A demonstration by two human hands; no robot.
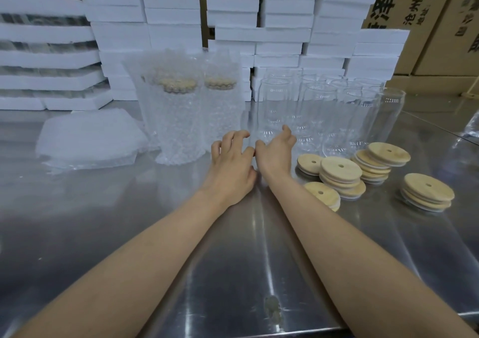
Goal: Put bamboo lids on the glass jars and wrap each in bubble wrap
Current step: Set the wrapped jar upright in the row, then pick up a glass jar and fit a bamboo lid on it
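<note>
Several bare glass jars (318, 114) stand in a cluster at the table's back right. Small stacks of round bamboo lids (340, 173) with centre holes lie in front of them. Two lidded jars wrapped in bubble wrap (178, 120) stand at the back centre-left. A pile of flat bubble wrap sheets (90, 140) lies to their left. My left hand (233, 164) hovers over the table with fingers loosely curled, holding nothing. My right hand (276, 151) reaches with spread fingers toward the nearest bare jar (274, 109), at or just short of its base; no grip shows.
The steel table (181, 247) reflects light. White foam trays (116, 26) are stacked high along the back. Cardboard boxes (427, 26) stand at the back right. A clear plastic item (473, 127) peeks in at the right edge.
</note>
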